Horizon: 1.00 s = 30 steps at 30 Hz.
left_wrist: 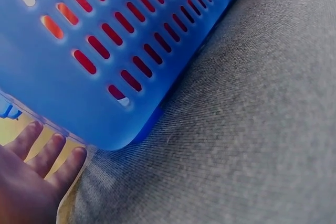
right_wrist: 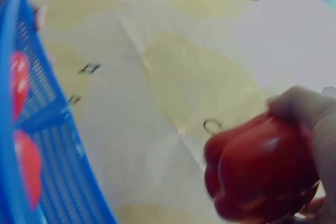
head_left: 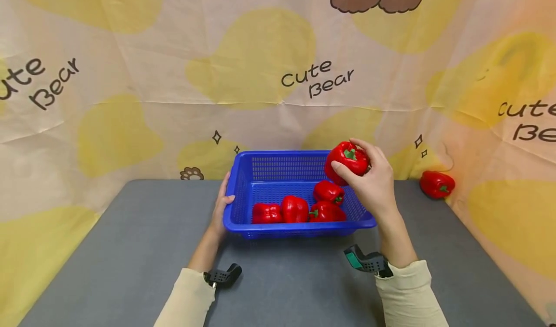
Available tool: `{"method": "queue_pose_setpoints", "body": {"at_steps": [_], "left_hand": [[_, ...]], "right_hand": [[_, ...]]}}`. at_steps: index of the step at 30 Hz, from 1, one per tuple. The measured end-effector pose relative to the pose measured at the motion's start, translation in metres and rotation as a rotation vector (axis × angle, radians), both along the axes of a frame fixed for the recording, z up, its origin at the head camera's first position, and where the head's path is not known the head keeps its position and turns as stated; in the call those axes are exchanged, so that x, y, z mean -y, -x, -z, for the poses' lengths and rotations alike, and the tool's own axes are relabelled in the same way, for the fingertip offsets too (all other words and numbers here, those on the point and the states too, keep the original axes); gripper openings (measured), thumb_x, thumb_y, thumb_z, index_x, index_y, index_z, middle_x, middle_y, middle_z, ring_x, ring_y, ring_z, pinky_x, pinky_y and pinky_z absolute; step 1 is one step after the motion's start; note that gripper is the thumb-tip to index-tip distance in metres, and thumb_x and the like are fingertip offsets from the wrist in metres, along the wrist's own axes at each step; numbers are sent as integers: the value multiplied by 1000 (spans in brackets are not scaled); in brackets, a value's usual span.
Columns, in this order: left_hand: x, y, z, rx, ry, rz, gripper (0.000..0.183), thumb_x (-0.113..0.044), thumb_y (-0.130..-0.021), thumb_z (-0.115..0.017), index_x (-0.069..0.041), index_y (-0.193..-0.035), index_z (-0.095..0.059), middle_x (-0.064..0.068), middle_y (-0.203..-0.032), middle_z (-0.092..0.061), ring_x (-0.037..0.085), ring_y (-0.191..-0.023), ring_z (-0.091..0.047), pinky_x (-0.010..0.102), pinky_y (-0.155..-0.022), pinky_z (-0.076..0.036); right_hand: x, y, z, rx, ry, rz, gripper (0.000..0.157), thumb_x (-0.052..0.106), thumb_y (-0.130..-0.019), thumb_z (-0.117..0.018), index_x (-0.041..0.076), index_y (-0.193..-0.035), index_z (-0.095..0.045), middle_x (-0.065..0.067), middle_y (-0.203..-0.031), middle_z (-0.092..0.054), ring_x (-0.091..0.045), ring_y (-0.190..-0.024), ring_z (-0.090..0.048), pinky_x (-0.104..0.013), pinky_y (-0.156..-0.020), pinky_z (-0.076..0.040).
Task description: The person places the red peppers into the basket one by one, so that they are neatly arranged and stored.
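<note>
A red bell pepper point(head_left: 336, 176) with a green stem is held by my right hand point(head_left: 377, 184), thumb on the near side and fingers over the far side. It is above the right part of a blue plastic basket point(head_left: 299, 226). The right wrist view shows the same bell pepper point(right_wrist: 262, 169) from its lobed side. At the basket's left side, my left hand point(head_left: 220, 208) grips the rim with its thumb, fingers along the outer wall. Those fingers point(left_wrist: 47, 153) show beside the basket's corner in the left wrist view. Inside the basket lie several red bell peppers point(head_left: 295, 208).
One more red bell pepper point(head_left: 436, 184) lies at the table's far right edge. A grey table point(head_left: 143, 249) carries the basket. Behind it hangs a patterned cloth point(head_left: 260, 66), which also runs along both sides. Each wrist wears a dark strap point(head_left: 223, 276).
</note>
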<state>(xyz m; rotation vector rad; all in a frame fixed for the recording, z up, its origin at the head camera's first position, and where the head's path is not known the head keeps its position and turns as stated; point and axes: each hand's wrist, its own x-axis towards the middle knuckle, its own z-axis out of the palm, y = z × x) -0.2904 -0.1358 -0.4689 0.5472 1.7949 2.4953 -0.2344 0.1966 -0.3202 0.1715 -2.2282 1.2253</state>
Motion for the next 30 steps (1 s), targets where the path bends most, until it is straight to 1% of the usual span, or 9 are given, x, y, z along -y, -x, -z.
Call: {"method": "queue_pose_setpoints", "body": {"at_steps": [4, 6, 9, 12, 16, 21, 23, 28, 30], "left_hand": [[4, -1, 1, 1, 19, -20, 80, -10, -91, -29, -17, -163, 4, 13, -172, -4, 43, -152, -19, 31, -104, -48], [5, -2, 1, 4, 29, -26, 79, -10, -92, -29, -16, -163, 3, 13, -172, -4, 43, -152, -19, 32, -105, -47], [3, -2, 1, -1, 33, -29, 79, -10, -92, -29, -15, -163, 3, 14, -171, -4, 44, -151, -20, 33, -105, -47], [1, -1, 3, -11, 24, -21, 79, -10, -91, -29, -15, -163, 3, 15, -171, -4, 44, -150, -21, 32, -104, -48], [1, 1, 4, -28, 42, -24, 79, -11, -91, -29, -14, -163, 3, 15, -171, -5, 45, -151, -22, 40, -108, -46], [-1, 4, 5, -42, 53, -41, 79, -13, -90, -29, -14, -163, 1, 14, -171, -8, 46, -150, -24, 52, -111, -43], [-2, 4, 4, -38, 42, -31, 79, -12, -90, -29, -14, -163, 2, 14, -171, -8, 46, -149, -24, 50, -109, -44], [-2, 2, 1, -27, 19, -12, 79, -12, -91, -28, -15, -163, 2, 15, -171, -7, 45, -148, -24, 36, -103, -50], [-1, 1, 1, -28, 26, -15, 79, -12, -91, -28, -15, -163, 2, 15, -171, -7, 45, -148, -24, 33, -102, -51]], "right_hand": [[14, 10, -8, 2, 23, -6, 59, 34, -83, -79, 19, -137, -62, -11, -130, -62, -28, -118, -58, -53, -92, -58], [19, 13, -9, 0, 36, 10, 56, 35, -82, -79, 20, -134, -64, -10, -127, -65, -25, -116, -57, -48, -90, -58], [24, 16, -5, 7, 41, 26, 56, 38, -81, -80, 22, -134, -65, -8, -125, -67, -23, -114, -54, -42, -85, -57], [26, 18, 3, 29, 30, -4, 61, 39, -82, -80, 23, -138, -62, -8, -129, -67, -24, -115, -57, -43, -87, -59], [29, 23, 12, 58, 0, -72, 64, 35, -83, -81, 20, -141, -58, -11, -133, -65, -31, -116, -65, -50, -89, -59], [33, 30, 19, 51, -17, -96, 62, 31, -83, -80, 16, -140, -57, -13, -133, -64, -33, -116, -64, -51, -89, -59], [33, 32, 21, 47, -15, -88, 62, 29, -83, -81, 16, -139, -58, -13, -132, -63, -33, -116, -64, -51, -88, -59], [34, 41, 30, 67, -23, -69, 62, 29, -82, -81, 16, -138, -58, -13, -130, -62, -32, -115, -62, -51, -87, -60], [37, 44, 36, 88, -27, -64, 63, 30, -83, -80, 16, -140, -57, -13, -131, -60, -32, -117, -61, -52, -86, -60]]}}
